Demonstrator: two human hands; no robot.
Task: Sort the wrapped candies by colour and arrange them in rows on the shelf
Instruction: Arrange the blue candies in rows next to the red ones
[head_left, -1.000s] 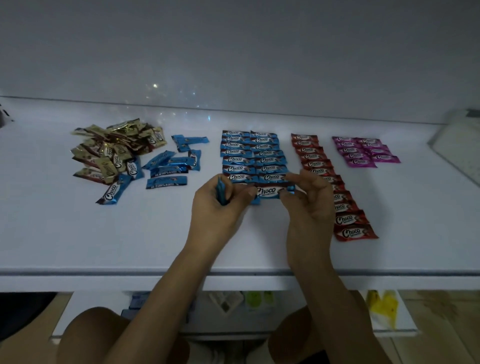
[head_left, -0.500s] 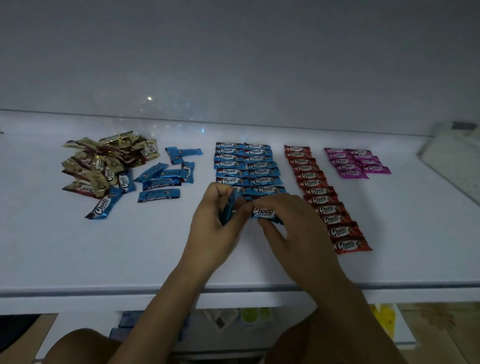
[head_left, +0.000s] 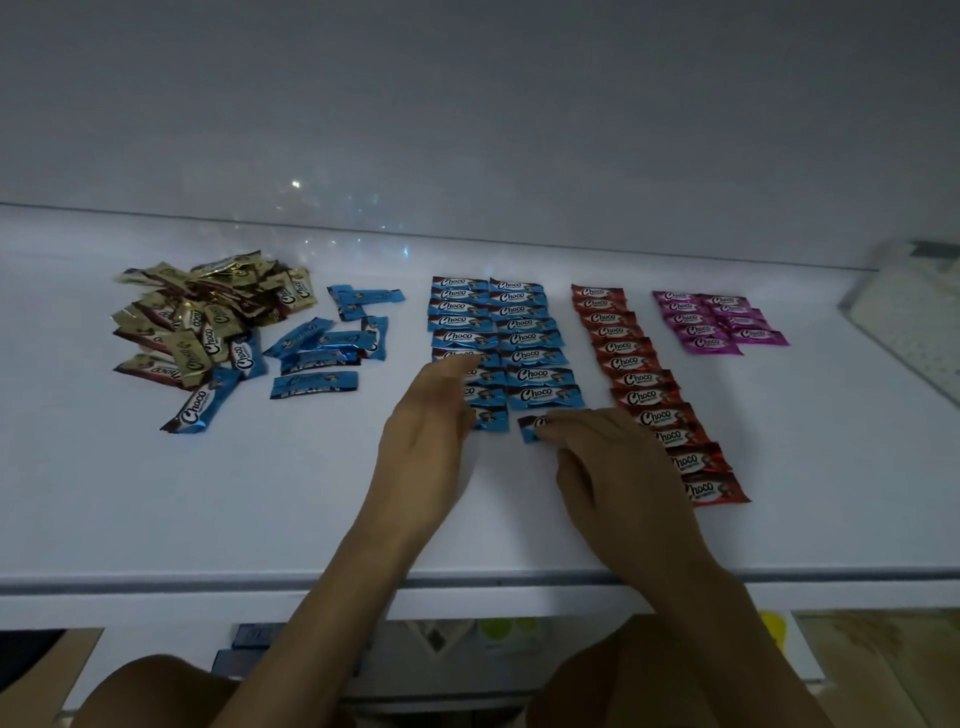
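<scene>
1. Nearest to me, the person's bare knees (head_left: 156, 691) show below the front edge of the white shelf (head_left: 234, 509), and both forearms reach up over that edge.
2. The right hand (head_left: 618, 467) rests on the shelf with its fingers bent down. Its fingertips (head_left: 550, 422) cover one end of a blue candy (head_left: 529, 429) that lies flat at the near end of the right-hand blue column. The thumb sits just off the wrapper. I cannot tell whether the hand is pinching the candy or only pressing on it.
3. The left hand (head_left: 426, 431) is relaxed, with its fingers straight and close together. They lie across the nearest wrappers of the left-hand blue column and grip nothing.
4. Beyond the hands, the blue rows (head_left: 524, 338) form two tidy columns side by side, running away towards the wall.
5. Just right of them, the red row (head_left: 644, 384) is a single overlapping column. Its near end comes closer to me than the blue does and lies beside the right hand.
6. To the left, well apart from the columns, loose blue candies (head_left: 327, 348) lie scattered at odd angles.
7. Left of those sits a jumbled gold pile (head_left: 208, 312), with one stray blue wrapper (head_left: 197, 408) at its near corner.
8. Farther right, the pink rows (head_left: 717, 322) make two short columns.
9. A pale flat object (head_left: 909, 322), too blurred to name, sits at the right edge.
10. A plain grey wall (head_left: 467, 104) stands behind it all.
</scene>
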